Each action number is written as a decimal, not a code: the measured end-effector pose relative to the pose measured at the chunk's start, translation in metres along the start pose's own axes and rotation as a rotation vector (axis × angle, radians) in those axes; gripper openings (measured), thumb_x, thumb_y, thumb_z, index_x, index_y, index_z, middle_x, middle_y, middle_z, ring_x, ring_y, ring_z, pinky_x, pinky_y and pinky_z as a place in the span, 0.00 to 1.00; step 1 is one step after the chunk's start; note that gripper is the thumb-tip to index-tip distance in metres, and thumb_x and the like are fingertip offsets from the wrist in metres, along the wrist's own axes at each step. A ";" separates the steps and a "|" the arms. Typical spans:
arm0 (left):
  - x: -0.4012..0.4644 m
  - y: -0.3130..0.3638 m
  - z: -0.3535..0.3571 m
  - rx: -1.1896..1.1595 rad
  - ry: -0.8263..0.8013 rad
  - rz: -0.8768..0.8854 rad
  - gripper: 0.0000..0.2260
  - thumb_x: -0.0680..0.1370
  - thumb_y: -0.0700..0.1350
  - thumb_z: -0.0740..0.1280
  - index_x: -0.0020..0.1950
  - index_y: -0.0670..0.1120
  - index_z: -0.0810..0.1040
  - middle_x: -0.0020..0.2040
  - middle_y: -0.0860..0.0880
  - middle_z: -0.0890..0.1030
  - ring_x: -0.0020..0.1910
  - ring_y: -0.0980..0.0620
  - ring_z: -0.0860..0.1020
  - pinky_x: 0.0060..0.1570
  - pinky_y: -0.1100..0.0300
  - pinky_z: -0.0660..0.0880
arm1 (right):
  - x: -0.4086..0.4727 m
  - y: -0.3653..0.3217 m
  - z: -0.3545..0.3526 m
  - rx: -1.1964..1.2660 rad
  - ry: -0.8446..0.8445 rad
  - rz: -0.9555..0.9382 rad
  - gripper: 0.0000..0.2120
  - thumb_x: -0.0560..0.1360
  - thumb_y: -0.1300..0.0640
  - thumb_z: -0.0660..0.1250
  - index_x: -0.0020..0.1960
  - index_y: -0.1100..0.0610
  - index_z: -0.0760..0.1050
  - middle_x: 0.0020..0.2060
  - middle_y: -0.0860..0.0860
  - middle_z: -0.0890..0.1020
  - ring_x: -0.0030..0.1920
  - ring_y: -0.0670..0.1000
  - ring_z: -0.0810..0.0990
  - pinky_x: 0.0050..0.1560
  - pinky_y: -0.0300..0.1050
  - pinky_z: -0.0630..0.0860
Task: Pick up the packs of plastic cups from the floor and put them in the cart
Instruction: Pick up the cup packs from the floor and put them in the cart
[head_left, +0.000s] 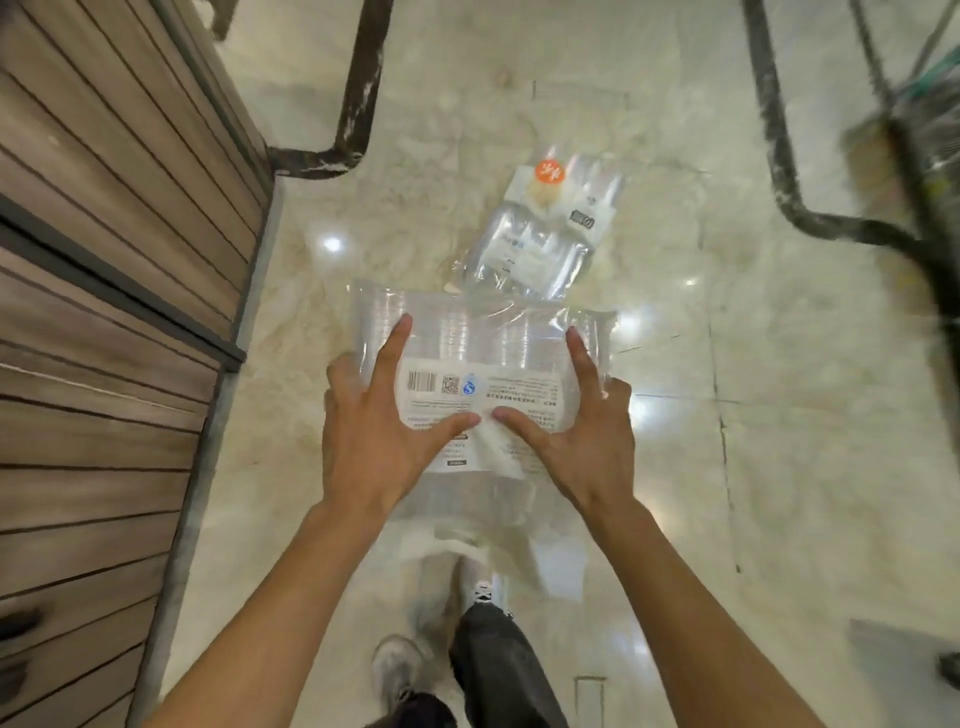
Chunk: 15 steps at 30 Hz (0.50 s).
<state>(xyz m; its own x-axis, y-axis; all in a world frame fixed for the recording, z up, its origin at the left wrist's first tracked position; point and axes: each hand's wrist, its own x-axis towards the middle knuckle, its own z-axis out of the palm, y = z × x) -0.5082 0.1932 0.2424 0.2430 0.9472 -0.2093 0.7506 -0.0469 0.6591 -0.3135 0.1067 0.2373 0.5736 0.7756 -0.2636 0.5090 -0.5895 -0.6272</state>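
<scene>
Sneakers (400, 670) and dark trouser legs (498, 670) stand on the pale marble floor (779, 467) at the bottom of the view. Above them, both hands hold a clear pack of plastic cups (483, 364) off the floor: the left hand (374, 441) grips its left edge, the right hand (582, 447) its right edge, fingers spread, thumbs pressed on the white printed label (467, 415). Just beyond, a second pack with an orange sticker (550, 228) lies on the floor. Wooden slatted panels (104, 312) run along the left; dark metal frame legs (358, 104) stand farther off.
</scene>
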 end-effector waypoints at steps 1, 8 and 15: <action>-0.011 0.030 -0.024 -0.006 0.009 0.025 0.53 0.62 0.73 0.75 0.80 0.71 0.50 0.74 0.43 0.61 0.71 0.42 0.69 0.67 0.48 0.72 | -0.014 -0.019 -0.034 0.014 0.025 -0.005 0.53 0.60 0.20 0.69 0.77 0.24 0.44 0.70 0.56 0.66 0.69 0.58 0.74 0.66 0.55 0.76; -0.111 0.213 -0.163 -0.117 -0.041 0.241 0.47 0.63 0.77 0.70 0.77 0.76 0.51 0.74 0.46 0.62 0.72 0.44 0.70 0.67 0.44 0.74 | -0.150 -0.114 -0.246 0.057 0.275 0.018 0.52 0.61 0.21 0.71 0.76 0.23 0.45 0.69 0.55 0.67 0.71 0.56 0.71 0.67 0.51 0.73; -0.229 0.346 -0.220 -0.101 -0.229 0.524 0.47 0.63 0.77 0.69 0.78 0.74 0.51 0.76 0.46 0.61 0.74 0.43 0.68 0.66 0.43 0.73 | -0.311 -0.123 -0.383 0.100 0.542 0.177 0.51 0.60 0.20 0.70 0.76 0.23 0.47 0.60 0.49 0.67 0.64 0.55 0.75 0.66 0.53 0.75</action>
<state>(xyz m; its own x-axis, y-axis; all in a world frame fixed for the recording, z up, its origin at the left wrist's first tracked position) -0.4392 0.0303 0.6777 0.7017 0.7122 0.0201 0.4347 -0.4503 0.7799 -0.3088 -0.1480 0.6772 0.9047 0.4253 0.0256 0.3271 -0.6549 -0.6812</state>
